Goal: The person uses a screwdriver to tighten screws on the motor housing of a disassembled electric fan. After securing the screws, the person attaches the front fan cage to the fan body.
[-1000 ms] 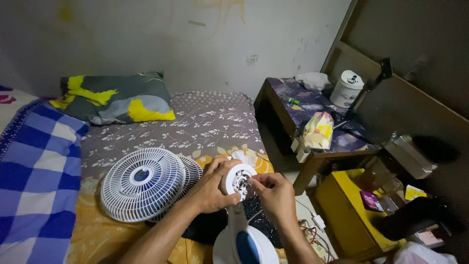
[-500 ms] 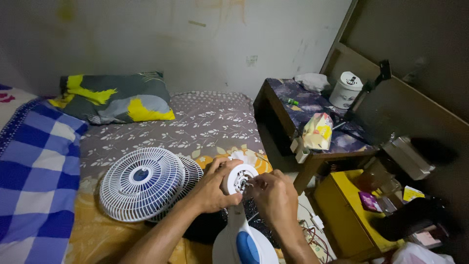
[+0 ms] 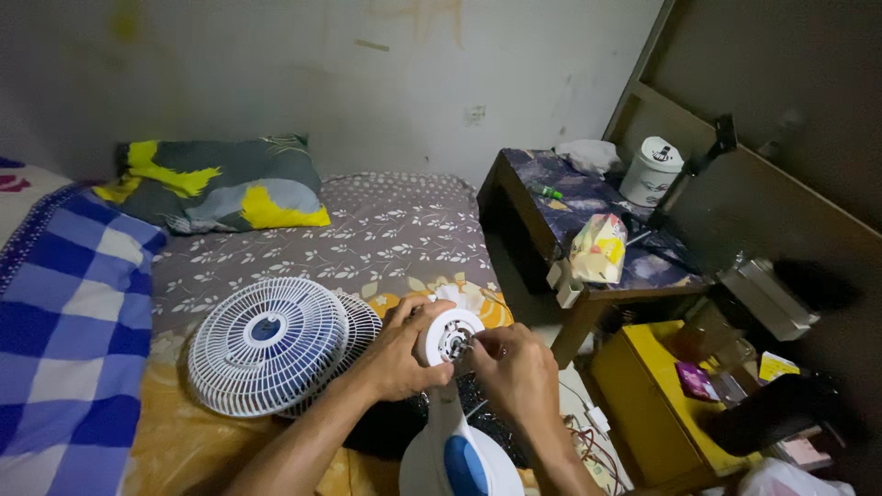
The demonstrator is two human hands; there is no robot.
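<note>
Fingers (image 3: 424, 317) of left hand (image 3: 397, 354) clamped on motor (image 3: 449, 336); right hand (image 3: 517, 367) fingers pinched at its hub. Loose part could drop onto bed (image 3: 303, 239) below.

A small bedroom in a home

A bed (image 3: 276, 239) with a flowered sheet is filling the room, a pillow (image 3: 216, 184) lying at its head against the wall, and a cluttered bedside table (image 3: 597, 230) is standing just beside it.

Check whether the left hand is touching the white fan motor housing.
Touching. The head view shows the left hand wrapped around the side of the fan motor housing, with no gap visible.
</note>
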